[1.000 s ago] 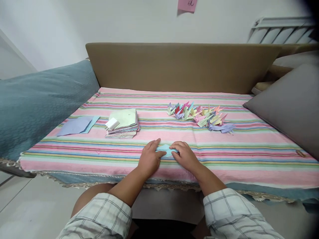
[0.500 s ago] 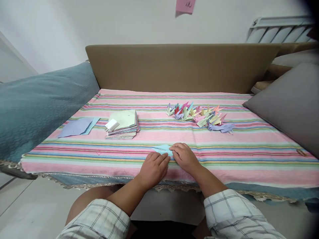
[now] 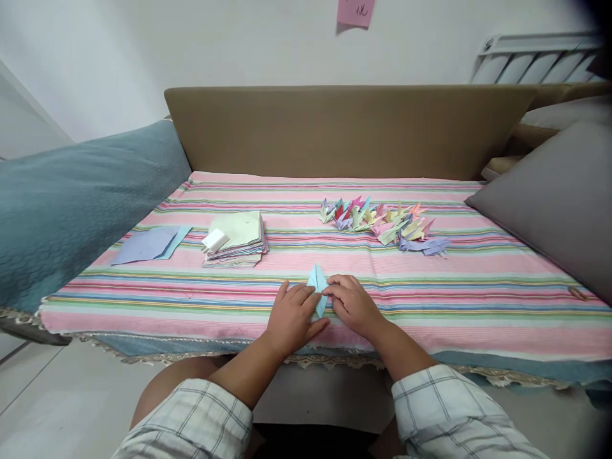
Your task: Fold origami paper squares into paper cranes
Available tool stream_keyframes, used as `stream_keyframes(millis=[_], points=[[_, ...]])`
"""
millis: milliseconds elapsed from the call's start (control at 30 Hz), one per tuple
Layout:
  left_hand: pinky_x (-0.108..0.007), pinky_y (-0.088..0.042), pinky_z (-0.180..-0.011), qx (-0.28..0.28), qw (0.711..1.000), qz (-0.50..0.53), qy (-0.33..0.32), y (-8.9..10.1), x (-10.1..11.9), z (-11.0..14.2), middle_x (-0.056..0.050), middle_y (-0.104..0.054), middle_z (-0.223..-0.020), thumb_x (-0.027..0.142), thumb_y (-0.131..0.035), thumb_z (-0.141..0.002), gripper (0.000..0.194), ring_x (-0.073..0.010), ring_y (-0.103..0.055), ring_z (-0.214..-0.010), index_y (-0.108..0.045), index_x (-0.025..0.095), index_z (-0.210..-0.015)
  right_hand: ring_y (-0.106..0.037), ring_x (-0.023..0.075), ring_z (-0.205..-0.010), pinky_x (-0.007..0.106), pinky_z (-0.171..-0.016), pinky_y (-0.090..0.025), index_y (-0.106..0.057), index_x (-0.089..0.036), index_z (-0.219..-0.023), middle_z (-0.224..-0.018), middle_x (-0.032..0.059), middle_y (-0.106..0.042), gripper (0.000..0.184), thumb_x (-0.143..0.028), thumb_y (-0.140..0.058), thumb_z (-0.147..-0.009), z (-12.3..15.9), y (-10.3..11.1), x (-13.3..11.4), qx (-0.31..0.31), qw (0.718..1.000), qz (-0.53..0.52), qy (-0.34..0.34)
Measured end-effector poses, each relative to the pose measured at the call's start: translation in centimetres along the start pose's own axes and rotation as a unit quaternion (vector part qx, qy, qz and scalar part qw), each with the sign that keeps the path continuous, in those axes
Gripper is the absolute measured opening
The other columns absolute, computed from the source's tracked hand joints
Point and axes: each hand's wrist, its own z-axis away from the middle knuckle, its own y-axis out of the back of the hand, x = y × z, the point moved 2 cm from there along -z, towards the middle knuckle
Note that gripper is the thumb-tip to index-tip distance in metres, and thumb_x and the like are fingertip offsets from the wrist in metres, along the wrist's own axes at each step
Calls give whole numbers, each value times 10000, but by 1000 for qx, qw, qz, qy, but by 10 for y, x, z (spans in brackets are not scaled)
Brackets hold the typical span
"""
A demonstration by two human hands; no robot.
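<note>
A light blue folded origami paper [image 3: 317, 280], shaped like a narrow diamond, lies on the striped cloth with its long points facing away from and towards me. My left hand [image 3: 292, 319] rests at its left side, thumb apart from the fingers, its fingertips lying on the paper. On the right edge, my right hand [image 3: 352, 305] pinches the paper between thumb and forefinger. Part of the paper's middle is hidden under the fingers. Beyond my hands, several folded paper cranes [image 3: 382, 224] in many colours sit close together.
A stack of square paper [image 3: 239, 239] with a white block [image 3: 215, 240] on it stands at the left. Loose purple sheets [image 3: 143, 245] lie farther left over a blue one. A grey cushion [image 3: 559, 197] is at the right, and a brown backrest [image 3: 344, 131] runs behind.
The blue paper has turned from lying sideways to pointing away from me. My left hand has shifted slightly and its fingers have spread; the right hand stays nearly in place.
</note>
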Motion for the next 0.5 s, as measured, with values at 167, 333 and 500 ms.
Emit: stream_keyframes(millis=[167,333,500], points=[[-569,-147,-1077,-11,1000,-2,-5,5,-3,0,-39,-601,-1229,202,-505,-788,301,-252,-497,-1161,-602,263,-1066,-459,238,-1170,430,-978,-305,-649,-230,-975,-1220,53,-596,286,-110,-462,-794,0,5,4,-19,999,42,24],[-565,-144,-1085,-41,999,15,-13,9,-14,-5,-22,-622,-1206,86,-466,-734,345,-240,-478,-1178,-614,254,-996,-556,209,-1019,469,-1016,-186,-632,-242,-948,-1037,29,-672,195,-185,-507,-809,0,10,-1,-27,997,58,35],[-575,-185,-1066,-51,998,34,12,8,-19,-11,-31,-647,-1164,38,-435,-729,349,-223,-502,-1140,-613,242,-949,-565,200,-920,370,-866,-332,-627,-217,-938,-967,50,-667,147,-229,-531,-826,-1,8,-1,-32,998,32,40]])
